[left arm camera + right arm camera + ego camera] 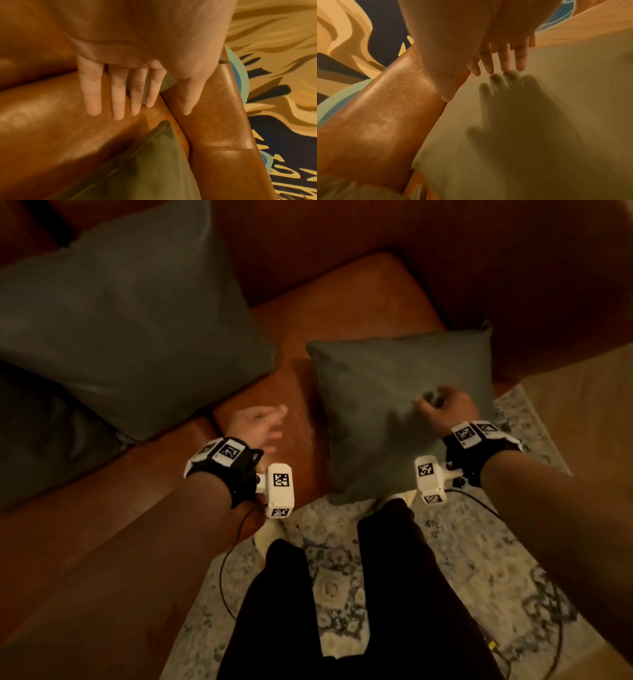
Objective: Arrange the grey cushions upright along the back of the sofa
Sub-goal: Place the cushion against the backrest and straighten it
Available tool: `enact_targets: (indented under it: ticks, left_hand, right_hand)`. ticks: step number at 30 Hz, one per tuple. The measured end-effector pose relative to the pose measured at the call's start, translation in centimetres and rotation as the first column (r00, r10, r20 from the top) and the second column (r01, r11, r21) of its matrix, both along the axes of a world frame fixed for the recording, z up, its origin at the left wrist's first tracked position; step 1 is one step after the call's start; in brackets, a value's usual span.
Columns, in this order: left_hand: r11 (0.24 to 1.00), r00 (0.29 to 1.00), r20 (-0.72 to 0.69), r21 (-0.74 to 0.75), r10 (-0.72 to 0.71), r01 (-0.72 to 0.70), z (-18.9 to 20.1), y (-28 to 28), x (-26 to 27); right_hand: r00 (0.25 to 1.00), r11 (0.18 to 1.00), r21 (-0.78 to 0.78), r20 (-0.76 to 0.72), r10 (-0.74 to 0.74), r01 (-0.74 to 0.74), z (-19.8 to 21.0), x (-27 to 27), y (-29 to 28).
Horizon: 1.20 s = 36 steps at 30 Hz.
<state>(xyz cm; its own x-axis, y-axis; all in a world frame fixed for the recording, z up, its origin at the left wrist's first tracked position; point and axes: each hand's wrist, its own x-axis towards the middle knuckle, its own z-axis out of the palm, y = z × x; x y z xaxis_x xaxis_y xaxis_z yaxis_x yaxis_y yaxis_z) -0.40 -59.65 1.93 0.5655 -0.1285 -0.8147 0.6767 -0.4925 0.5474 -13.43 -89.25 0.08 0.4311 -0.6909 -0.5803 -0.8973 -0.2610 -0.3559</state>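
The small grey cushion [397, 409] lies flat on the sofa seat [342, 302] directly under the right hand [445, 409], whose loosely bent fingers seem just to touch its cover without gripping. The left hand [257, 422], fingers straight and holding nothing, hovers beside that cushion's left edge, with the larger grey cushion [130, 320] propped beyond it.

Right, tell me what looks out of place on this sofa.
The small grey cushion lies flat at the seat's front edge, its corner overhanging the rug, rather than upright against the sofa back. The right hand is over it; the left hand is open beside it.
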Motion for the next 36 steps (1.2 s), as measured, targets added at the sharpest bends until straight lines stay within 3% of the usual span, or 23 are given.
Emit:
enact_targets:
  ticks: [4,7,10,15,19,22,27,32,36]
  left_hand:
    - [0.998,1.0,-0.003,0.055,-0.026,0.026,-0.9,-8.1,-1.6]
    - [0.989,0.998,-0.024,0.135,-0.062,0.064,-2.4,-14.5,-3.0]
    - [0.977,0.999,-0.028,0.213,-0.022,0.028,-4.6,-19.3,-3.8]
    - [0.937,0.998,0.058,0.349,0.004,-0.024,-7.0,-21.2,-3.6]
    - [0.966,0.993,0.077,0.234,0.09,-0.105,-7.4,-21.6,-3.6]
    - [0.978,0.983,0.126,0.147,0.133,-0.151,-7.2,-21.3,-4.3]
    - [0.966,0.93,0.302,0.086,0.208,-0.244,-5.3,-21.0,-1.4]
    - [0.957,0.819,0.519,0.009,0.243,-0.289,-2.7,-21.1,7.1]
    - [0.957,0.728,0.649,-0.001,0.221,-0.29,-2.7,-21.1,13.1]
  right_hand:
    - [0.992,1.0,0.002,-0.125,-0.023,0.023,-2.4,-1.2,-7.5]
    - [0.991,0.983,0.142,-0.091,-0.1,0.113,-6.1,-2.6,-13.1]
    - [0.994,0.971,0.218,-0.05,-0.094,0.103,-6.4,-2.3,-16.0]
    - [0.994,0.939,0.342,0.082,-0.076,0.044,-8.3,-1.1,-17.8]
    - [0.973,0.9,0.433,0.179,-0.144,0.054,-8.1,-0.6,-17.2]
    - [0.964,0.913,0.407,0.242,-0.108,0.0,-6.5,0.4,-17.3]
    - [0.918,0.954,0.266,0.395,0.025,-0.14,-2.7,6.4,-18.2]
    - [0.799,0.958,0.177,0.596,0.077,-0.225,-0.5,16.1,-18.6]
    - [0.698,0.947,0.114,0.704,0.135,-0.299,-1.4,22.4,-19.6]
